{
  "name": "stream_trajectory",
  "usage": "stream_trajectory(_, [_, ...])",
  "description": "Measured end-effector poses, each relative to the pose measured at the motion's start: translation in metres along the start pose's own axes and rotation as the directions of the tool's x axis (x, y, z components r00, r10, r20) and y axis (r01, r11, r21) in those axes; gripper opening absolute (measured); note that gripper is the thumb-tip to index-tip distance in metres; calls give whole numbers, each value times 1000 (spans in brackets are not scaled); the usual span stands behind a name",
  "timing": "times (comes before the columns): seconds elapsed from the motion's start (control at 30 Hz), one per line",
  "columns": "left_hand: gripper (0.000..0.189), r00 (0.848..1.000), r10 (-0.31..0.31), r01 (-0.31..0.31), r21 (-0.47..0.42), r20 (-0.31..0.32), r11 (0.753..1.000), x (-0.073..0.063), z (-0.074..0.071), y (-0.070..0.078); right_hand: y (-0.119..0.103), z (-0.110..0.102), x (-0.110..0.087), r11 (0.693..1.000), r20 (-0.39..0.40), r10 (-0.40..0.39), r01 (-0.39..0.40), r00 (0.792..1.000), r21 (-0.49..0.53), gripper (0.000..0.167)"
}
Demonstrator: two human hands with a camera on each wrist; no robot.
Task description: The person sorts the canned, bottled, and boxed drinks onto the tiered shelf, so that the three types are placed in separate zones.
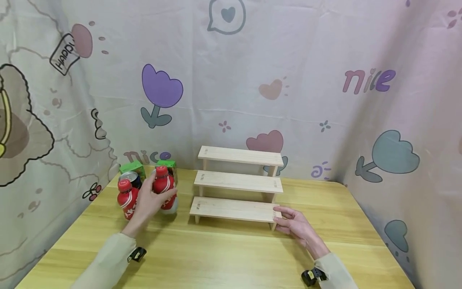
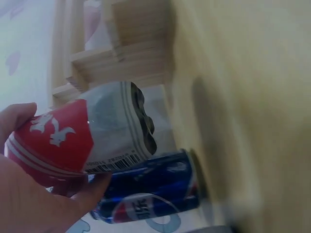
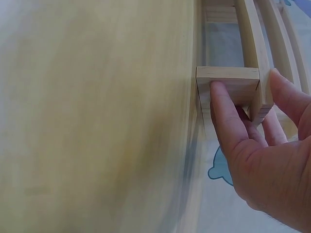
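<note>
My left hand point(image 1: 148, 201) grips a red-labelled bottle point(image 1: 163, 184) with a red cap. In the left wrist view, the bottle's pale ribbed base hangs above the table, beside a standing blue can point(image 2: 150, 187). A second red bottle point(image 1: 127, 199) stands left of that hand, the dark can point(image 1: 131, 178) behind it. At the right end of a three-step wooden display stand point(image 1: 238, 181), my right hand point(image 1: 296, 225) holds the lowest step. In the right wrist view its thumb lies on the board point(image 3: 265, 63) and a finger touches the end leg point(image 3: 227, 74).
Two green boxes point(image 1: 133, 167) stand at the table's back left, one partly hidden behind the held bottle. A printed cloth point(image 1: 231, 72) hangs behind and at both sides of the wooden table point(image 1: 216, 257). The stand's steps rise toward the back cloth.
</note>
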State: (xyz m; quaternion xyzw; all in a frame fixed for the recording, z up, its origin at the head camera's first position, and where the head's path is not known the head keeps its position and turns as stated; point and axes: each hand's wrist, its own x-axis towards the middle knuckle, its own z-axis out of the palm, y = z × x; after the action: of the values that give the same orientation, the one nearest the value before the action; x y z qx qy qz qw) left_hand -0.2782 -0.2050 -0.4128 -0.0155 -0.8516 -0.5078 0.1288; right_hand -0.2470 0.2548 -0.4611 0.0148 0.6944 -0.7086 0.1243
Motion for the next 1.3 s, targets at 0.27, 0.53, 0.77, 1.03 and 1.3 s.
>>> stream_trajectory(0.27, [83,999,33,-35,-60,-30,998,10,-3,16,0,4,0,1000,20,-12,12,1000,5,57])
stream_trajectory(0.53, [89,998,24,-27,-53,-55,998,14,1,29,-1,5,-3,1000,28,-16,16,999,0,56])
stream_trajectory(0.77, [89,998,23,-27,-59,-60,998,21,-1,44,-1,3,-2,1000,24,-17,17,1000,1,57])
stream_trajectory(1.03, [84,995,69,-74,-51,-78,996,27,2,61,-2,2,-2,1000,21,-20,20,1000,-7,58])
stream_trajectory(1.3, [77,967,190,-207,-89,-167,974,38,17,79,-1,1,-2,1000,23,-24,24,999,-5,58])
